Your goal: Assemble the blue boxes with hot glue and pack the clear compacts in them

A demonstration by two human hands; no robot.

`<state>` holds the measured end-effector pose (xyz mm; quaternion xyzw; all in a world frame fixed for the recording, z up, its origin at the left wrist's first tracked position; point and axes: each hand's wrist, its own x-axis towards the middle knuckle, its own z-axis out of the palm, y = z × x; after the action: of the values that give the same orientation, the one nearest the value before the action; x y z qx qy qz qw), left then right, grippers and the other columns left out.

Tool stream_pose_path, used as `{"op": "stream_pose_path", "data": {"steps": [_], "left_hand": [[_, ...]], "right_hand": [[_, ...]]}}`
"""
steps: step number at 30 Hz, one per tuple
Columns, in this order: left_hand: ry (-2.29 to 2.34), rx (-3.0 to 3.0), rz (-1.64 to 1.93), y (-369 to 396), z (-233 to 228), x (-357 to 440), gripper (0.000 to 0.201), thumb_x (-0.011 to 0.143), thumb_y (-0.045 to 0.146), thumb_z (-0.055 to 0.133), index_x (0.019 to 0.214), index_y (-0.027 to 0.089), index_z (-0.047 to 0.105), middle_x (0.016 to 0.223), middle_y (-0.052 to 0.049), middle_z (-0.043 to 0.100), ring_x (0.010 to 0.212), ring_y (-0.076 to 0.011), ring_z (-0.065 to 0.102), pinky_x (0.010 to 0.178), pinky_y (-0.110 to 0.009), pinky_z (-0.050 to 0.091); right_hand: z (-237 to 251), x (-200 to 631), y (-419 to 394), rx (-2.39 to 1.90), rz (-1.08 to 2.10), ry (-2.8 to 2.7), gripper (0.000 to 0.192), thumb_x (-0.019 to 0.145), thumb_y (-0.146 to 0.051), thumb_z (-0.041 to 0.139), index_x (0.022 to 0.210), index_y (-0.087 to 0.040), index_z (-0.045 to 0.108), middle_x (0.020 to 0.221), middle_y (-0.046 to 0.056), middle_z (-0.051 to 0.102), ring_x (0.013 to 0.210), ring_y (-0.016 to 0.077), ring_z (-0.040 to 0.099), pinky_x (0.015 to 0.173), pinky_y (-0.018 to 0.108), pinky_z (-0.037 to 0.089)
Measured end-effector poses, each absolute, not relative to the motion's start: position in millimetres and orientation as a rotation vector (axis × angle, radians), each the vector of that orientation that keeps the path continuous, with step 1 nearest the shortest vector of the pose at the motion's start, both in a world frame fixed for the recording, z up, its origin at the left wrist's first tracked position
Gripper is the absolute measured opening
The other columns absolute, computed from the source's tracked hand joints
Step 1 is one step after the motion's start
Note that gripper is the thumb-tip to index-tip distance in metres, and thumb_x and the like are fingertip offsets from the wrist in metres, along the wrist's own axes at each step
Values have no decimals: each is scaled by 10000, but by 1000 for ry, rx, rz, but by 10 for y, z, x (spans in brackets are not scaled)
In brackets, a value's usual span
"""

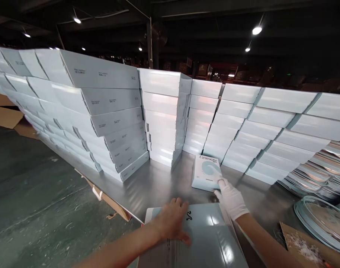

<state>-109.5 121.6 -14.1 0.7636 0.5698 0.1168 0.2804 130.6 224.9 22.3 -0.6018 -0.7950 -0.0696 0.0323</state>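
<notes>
On the steel tabletop (pixel 159 182), a small pale-blue box (pixel 205 173) lies flat just ahead of the gloved right hand (pixel 230 199), whose grip looks pinched on its near right corner, though glare blurs the fingertips. The bare left hand (pixel 171 221) rests spread on a larger flat box (pixel 203 238), nearer the body, its long axis running away from the person.

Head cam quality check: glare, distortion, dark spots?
Head view: strong wide-angle bend, the stacked boxes curve at the edges; ceiling dark with blown-out lamps; glare streaks on the metal table and the glossy box under the left hand; nearby things stay sharp.
</notes>
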Motion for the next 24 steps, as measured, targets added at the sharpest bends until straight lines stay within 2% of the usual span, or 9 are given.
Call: {"op": "stream_pose_path", "data": {"steps": [2, 5, 7, 13, 19, 21, 24], "left_hand": [[1588, 1991, 302, 1226, -198, -1158, 1057, 492, 615, 957, 1400, 218, 589, 1259, -192, 681, 1183, -478, 609, 1007, -617, 482], [1735, 1876, 332, 1174, -234, -1423, 621, 852, 507, 793, 1357, 205, 597, 1242, -115, 691, 1134, -338, 666, 987, -558, 525], [1887, 1762, 375, 1139, -226, -1695, 451, 970, 411, 694, 1361, 209, 593, 1290, -99, 676, 1140, -300, 674, 990, -540, 539], [2203, 1487, 512, 1204, -117, -2430, 426, 973, 346, 710, 1359, 201, 604, 1410, -118, 621, 1244, -334, 629, 1025, -574, 529], [2321, 1475, 508, 1218, -6, -2399, 384, 974, 338, 709, 1321, 192, 629, 1407, -115, 623, 1259, -330, 620, 1034, -574, 524], [2336, 1485, 536, 1200, 28, -2345, 360, 979, 338, 704, 1299, 186, 640, 1370, -111, 647, 1218, -315, 646, 1007, -553, 546], [2363, 1494, 641, 1151, 153, -2342, 309, 976, 340, 710, 1233, 176, 664, 1269, -90, 690, 1103, -275, 695, 926, -487, 591]], "right_hand": [[228, 1587, 2191, -1908, -214, -2371, 334, 1022, -285, 607, 1337, -176, 586, 1440, 124, 585, 1106, 237, 680, 913, 432, 598], [192, 1890, 2137, -1956, -206, -2273, 334, 1032, -259, 583, 1350, -159, 562, 1486, 132, 557, 1119, 228, 681, 922, 408, 594], [146, 1971, 2105, -1958, -211, -2233, 342, 1035, -262, 577, 1357, -151, 549, 1501, 134, 545, 1130, 227, 677, 930, 403, 589], [91, 1899, 2061, -1970, -252, -2138, 279, 1026, -296, 599, 1272, -163, 610, 1429, 123, 584, 1034, 211, 687, 873, 407, 602], [251, 1843, 2266, -1924, -206, -2124, 216, 995, -269, 655, 1184, -165, 657, 1300, 88, 658, 996, 194, 696, 818, 367, 618], [318, 1786, 2271, -1882, -203, -2112, 251, 965, -240, 687, 1199, -156, 651, 1319, 104, 658, 1010, 209, 703, 835, 385, 617], [418, 1676, 2037, -1739, -236, -2074, 418, 917, -204, 679, 1321, -159, 586, 1438, 160, 603, 1072, 259, 711, 853, 403, 616]]}}
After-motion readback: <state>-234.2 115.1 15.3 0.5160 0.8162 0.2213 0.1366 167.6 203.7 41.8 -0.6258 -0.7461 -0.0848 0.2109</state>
